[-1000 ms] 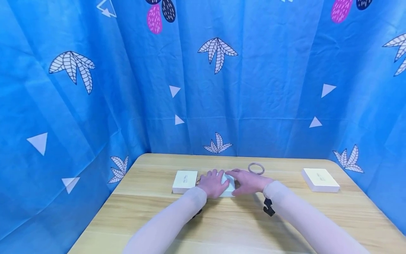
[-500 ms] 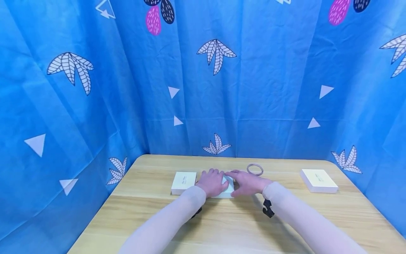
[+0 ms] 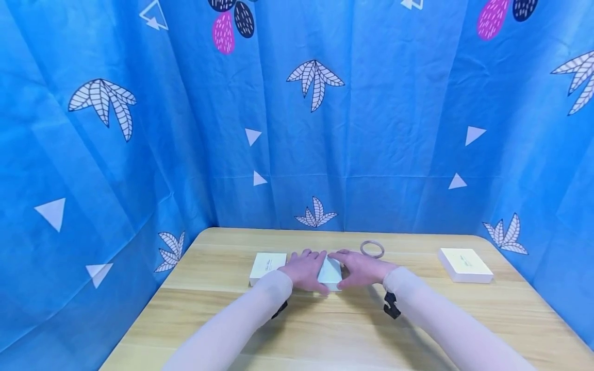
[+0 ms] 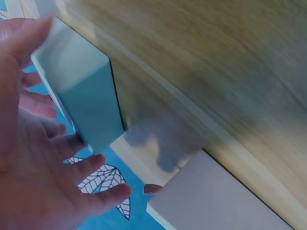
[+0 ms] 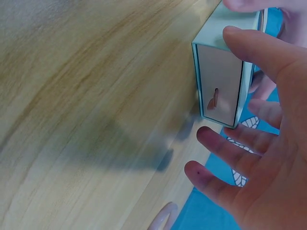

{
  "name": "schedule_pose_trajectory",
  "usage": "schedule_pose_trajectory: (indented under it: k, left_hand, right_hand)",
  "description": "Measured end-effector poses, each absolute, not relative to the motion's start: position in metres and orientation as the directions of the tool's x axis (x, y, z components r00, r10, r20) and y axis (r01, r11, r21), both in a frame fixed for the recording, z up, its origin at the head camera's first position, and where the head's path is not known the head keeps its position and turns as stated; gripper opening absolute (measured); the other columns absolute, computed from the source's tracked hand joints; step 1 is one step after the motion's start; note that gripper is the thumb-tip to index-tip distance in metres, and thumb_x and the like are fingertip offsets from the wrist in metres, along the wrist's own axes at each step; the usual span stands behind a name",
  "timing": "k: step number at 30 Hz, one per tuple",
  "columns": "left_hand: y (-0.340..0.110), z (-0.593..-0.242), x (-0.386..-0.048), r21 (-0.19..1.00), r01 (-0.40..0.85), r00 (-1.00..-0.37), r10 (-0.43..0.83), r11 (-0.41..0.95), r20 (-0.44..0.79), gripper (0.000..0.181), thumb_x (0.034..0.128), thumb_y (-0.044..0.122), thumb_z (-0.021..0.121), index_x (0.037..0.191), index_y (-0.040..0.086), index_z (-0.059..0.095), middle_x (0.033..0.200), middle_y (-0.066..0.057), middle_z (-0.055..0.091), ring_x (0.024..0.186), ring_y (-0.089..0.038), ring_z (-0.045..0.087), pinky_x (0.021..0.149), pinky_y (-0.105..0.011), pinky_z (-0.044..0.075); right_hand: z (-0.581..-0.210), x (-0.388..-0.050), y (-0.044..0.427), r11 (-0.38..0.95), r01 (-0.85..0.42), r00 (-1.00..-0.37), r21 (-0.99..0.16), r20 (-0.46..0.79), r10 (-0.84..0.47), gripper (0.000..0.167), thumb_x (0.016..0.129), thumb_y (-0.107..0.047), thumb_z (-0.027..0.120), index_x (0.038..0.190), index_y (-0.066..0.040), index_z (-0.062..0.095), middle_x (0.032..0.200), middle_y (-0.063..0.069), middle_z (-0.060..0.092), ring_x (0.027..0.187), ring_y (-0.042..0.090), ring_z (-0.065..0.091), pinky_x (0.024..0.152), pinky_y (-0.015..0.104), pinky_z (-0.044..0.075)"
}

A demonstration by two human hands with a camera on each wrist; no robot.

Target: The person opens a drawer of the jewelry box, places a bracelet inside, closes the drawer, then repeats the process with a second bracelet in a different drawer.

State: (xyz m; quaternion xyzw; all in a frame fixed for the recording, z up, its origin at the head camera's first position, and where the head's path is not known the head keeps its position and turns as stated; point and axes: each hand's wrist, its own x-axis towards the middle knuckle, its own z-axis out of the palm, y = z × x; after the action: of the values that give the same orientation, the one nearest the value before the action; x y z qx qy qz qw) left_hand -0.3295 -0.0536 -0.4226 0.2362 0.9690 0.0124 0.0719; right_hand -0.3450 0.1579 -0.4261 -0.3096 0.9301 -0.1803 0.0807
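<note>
A pale blue drawer box (image 3: pixel 330 272) with a small brown pull tab (image 5: pixel 214 99) on its white end stands between my hands. My right hand (image 3: pixel 365 269) holds it at the right end, thumb at the near edge, index finger at the far edge. The other right fingers spread past the box. My left hand (image 3: pixel 303 269) lies at its left side, fingers spread and fairly straight; its thumb (image 4: pixel 33 40) is by the near corner, contact unclear. Left of that hand sits a white box (image 3: pixel 267 265) with print on top, partly covered by the hand.
A pinkish ring (image 3: pixel 372 249) lies behind my right hand. Another white box (image 3: pixel 465 265) sits at the table's right. The wooden table (image 3: pixel 223 304) meets a blue patterned curtain (image 3: pixel 394 129) at the back and sides.
My left hand has shifted slightly left, and its thumb has come off the box's top to the near side. More of the blue top shows. My right hand has hardly moved.
</note>
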Motion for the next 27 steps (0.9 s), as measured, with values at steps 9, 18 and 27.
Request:
schedule_pose_trajectory:
  k: [9,18,27]
  left_hand:
    - [-0.054,-0.425,-0.334,0.04,0.463,-0.878,0.465,0.885,-0.113,0.101,0.0749,0.056,0.079,0.157,0.017,0.034,0.153,-0.001,0.047,0.139,-0.025,0.042,0.113,-0.054,0.036]
    - [-0.055,-0.425,-0.338,0.04,0.471,-0.876,0.473,0.881,-0.096,0.1,0.0713,0.058,0.082,0.153,0.017,0.042,0.148,-0.002,0.053,0.135,-0.024,0.045,0.112,-0.055,0.037]
    - [-0.06,-0.425,-0.343,0.067,0.47,-0.876,0.475,0.88,-0.087,0.103,0.0671,0.056,0.087,0.153,0.02,0.043,0.146,-0.001,0.054,0.136,-0.024,0.045,0.113,-0.055,0.036]
  right_hand:
    - [-0.425,-0.343,0.157,0.74,-0.55,-0.794,-0.388,-0.031,-0.607,0.085,0.08,-0.035,0.084,0.152,-0.015,0.045,0.149,0.012,0.052,0.123,0.028,0.059,0.104,0.044,0.049]
    - [-0.422,-0.34,0.155,0.737,-0.554,-0.791,-0.387,-0.033,-0.611,0.086,0.08,-0.034,0.085,0.153,-0.015,0.044,0.149,0.01,0.052,0.123,0.024,0.058,0.102,0.043,0.05]
    - [-0.418,-0.34,0.152,0.737,-0.57,-0.784,-0.364,-0.026,-0.62,0.083,0.083,-0.036,0.082,0.153,-0.016,0.043,0.149,0.011,0.052,0.123,0.025,0.058,0.102,0.044,0.05]
